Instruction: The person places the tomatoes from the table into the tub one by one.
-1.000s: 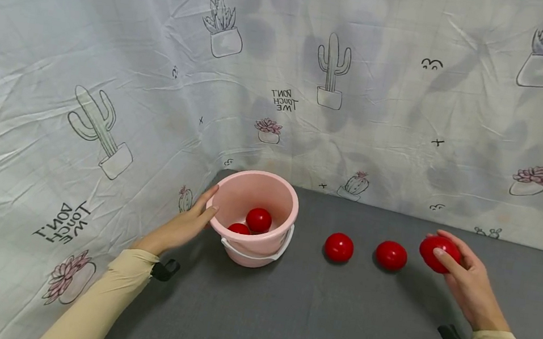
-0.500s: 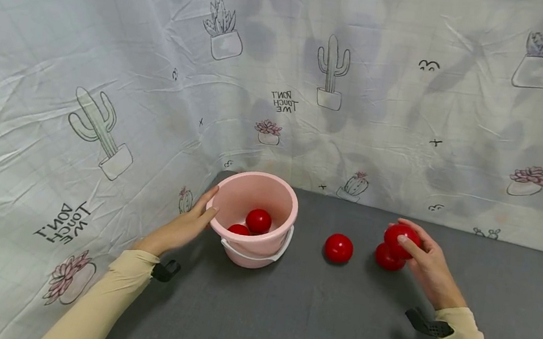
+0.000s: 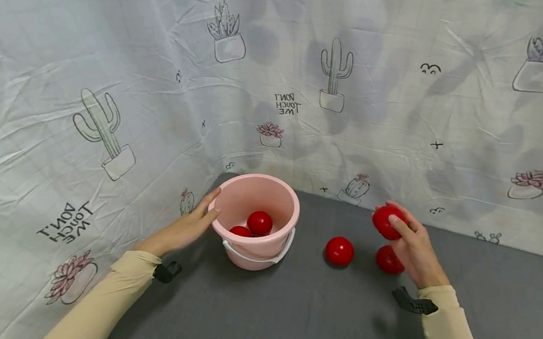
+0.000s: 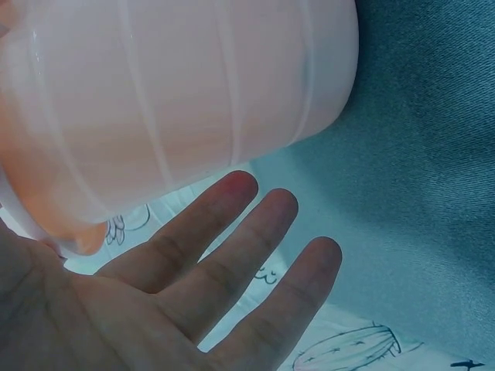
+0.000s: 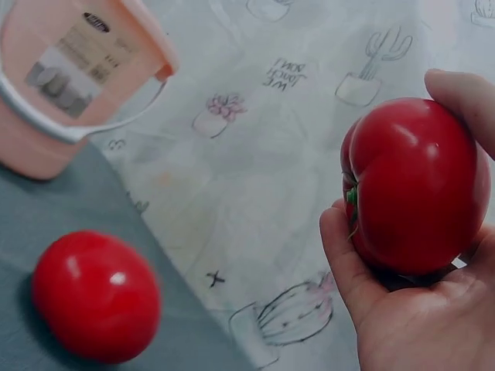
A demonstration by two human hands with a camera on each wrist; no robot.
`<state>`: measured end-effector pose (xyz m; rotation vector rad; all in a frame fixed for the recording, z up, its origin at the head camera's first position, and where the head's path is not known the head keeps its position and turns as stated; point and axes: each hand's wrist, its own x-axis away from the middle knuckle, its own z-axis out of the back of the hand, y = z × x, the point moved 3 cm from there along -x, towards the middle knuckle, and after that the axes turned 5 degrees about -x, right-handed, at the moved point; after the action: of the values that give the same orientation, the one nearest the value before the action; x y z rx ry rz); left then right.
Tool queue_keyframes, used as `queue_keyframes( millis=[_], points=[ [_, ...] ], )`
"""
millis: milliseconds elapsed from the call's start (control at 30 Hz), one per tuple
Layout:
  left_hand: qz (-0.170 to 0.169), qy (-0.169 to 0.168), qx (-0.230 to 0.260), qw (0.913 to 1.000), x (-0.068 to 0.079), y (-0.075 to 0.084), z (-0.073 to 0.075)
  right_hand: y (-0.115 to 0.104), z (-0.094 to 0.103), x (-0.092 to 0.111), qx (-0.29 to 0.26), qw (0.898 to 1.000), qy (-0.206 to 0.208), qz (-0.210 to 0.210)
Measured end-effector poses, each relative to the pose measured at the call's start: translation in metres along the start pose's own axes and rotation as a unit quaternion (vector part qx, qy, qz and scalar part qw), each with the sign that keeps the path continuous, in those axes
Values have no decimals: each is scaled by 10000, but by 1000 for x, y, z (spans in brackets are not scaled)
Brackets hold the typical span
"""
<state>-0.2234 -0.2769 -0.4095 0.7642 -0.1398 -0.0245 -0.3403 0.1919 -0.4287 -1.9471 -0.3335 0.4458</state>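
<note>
A pink bucket (image 3: 255, 248) with a white handle stands at centre-left, two red tomatoes (image 3: 260, 223) inside. At its left rim, my left hand (image 3: 179, 232) holds the edge between thumb and forefinger. The left wrist view shows the other three fingers (image 4: 267, 290) stretched out beside the bucket wall. My right hand (image 3: 418, 249) grips a red tomato (image 5: 418, 185) in the air, its green stem facing left. Beneath that hand, partly hidden, lies another tomato (image 3: 388, 259) on the table. One more tomato (image 3: 339, 252) rests between it and the bucket.
The grey tabletop (image 3: 282, 320) meets a white cloth (image 3: 386, 121) printed with cacti at the back and left. The bucket's handle (image 5: 116, 124) hangs down on its near side, and a label shows on its wall.
My right hand has carried its tomato leftward and a little up, passing over the right-hand tomato on the table. My left hand has stayed at the bucket rim.
</note>
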Motion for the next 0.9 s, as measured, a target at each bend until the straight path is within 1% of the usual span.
queue_keyframes(
  millis=[100,267,433,533,667,767,900],
  points=[
    [-6,26,-11,10000,0,0,1,-10,-5,-8,-9,10000,-51,82],
    [83,28,-141,9999,2,0,1,-26,-13,-22,-153,9992,-281,226],
    [58,-10,-94,9999,1,0,1,-41,-20,-36,-266,9983,-370,371],
    [61,6,-77,10000,1,0,1,-48,-27,-45,-284,9983,-363,365],
    [91,54,-108,9999,2,1,2,-54,-39,-58,-379,9979,-378,372],
    [137,70,-162,9998,2,2,2,-57,-51,-68,-503,9965,-523,411],
    [190,99,-208,9996,2,3,2,-58,-69,-81,-332,9961,-700,426]
  ],
)
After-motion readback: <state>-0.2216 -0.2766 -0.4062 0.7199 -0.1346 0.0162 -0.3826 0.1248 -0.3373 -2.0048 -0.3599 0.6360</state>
